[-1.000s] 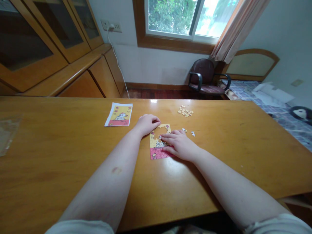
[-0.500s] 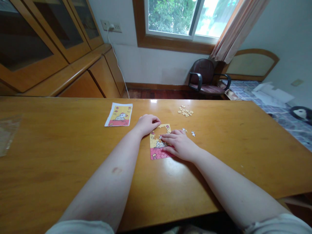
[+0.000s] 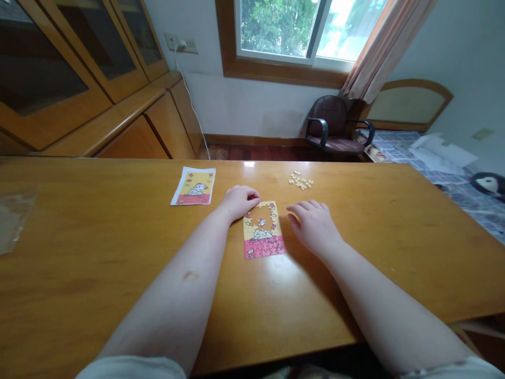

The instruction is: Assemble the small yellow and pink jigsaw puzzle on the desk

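Before us, a wooden table [image 3: 118, 252] spans the frame, with a cabinet [image 3: 97, 100] at upper left and a chair [image 3: 335, 123] at upper right.

At right of centre, our right hand [image 3: 314, 225] hovers beside the puzzle, its fingers loosely spread, with a gap between thumb and forefinger. We see nothing held there, though what lies under the palm is hidden.

Near the centre, our left hand [image 3: 240, 202] rests with curled fingers at the upper-left corner of the puzzle; we cannot tell whether its fingertips pinch the edge or just lie against it.

The puzzle [image 3: 264, 246] lies flat at the middle of the frame, between our hands, its long axis running roughly from the lower edge of the frame toward the window [image 3: 276, 31]. It lies directly left of our right hand, which stands just clear of its right edge; our left hand is nearer. Its unfilled opening sits in the upper half, left of our right fingertips.

Left of centre lies a picture card [image 3: 196, 188]. Above our right hand is a pile of puzzle pieces [image 3: 301, 182]. Smallest, a white-and-red piece [image 3: 262, 222] shows low in the opening.
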`<state>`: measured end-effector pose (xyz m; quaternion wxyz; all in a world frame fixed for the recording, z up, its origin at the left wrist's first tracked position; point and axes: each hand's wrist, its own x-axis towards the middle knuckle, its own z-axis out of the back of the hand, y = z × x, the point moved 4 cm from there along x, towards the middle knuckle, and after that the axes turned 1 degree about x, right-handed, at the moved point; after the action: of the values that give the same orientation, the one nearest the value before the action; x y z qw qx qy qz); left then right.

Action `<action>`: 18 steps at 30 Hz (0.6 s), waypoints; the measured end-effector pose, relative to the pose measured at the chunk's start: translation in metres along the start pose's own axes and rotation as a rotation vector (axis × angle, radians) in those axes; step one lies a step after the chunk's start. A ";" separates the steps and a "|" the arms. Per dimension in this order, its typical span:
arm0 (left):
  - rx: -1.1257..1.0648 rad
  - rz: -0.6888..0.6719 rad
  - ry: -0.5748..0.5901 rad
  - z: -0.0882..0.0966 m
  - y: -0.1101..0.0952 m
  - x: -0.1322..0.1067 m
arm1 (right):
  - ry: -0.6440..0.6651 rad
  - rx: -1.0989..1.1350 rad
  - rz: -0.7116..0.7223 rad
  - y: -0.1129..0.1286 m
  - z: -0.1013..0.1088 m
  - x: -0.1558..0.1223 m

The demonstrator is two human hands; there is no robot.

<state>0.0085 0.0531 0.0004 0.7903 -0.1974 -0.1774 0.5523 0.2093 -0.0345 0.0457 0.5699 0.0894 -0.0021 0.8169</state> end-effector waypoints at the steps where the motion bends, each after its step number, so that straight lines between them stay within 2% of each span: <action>1: -0.002 0.002 0.001 0.000 0.000 0.000 | 0.009 -0.049 -0.059 -0.006 0.003 0.000; 4: -0.006 0.003 0.007 0.001 -0.001 -0.001 | 0.066 -0.158 -0.206 -0.027 0.008 0.000; 7: -0.011 0.005 0.008 0.002 -0.002 -0.001 | 0.157 -0.197 -0.291 -0.042 0.007 0.001; 13: -0.017 0.008 0.007 0.002 -0.001 -0.001 | 0.289 -0.223 -0.283 -0.044 0.002 0.002; 18: -0.018 0.007 0.008 0.002 -0.002 -0.001 | 0.318 -0.229 -0.252 -0.040 0.001 0.001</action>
<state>0.0089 0.0515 0.0033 0.7872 -0.2076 -0.1785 0.5526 0.2459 -0.0195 0.0431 0.6668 -0.1062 0.0064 0.7376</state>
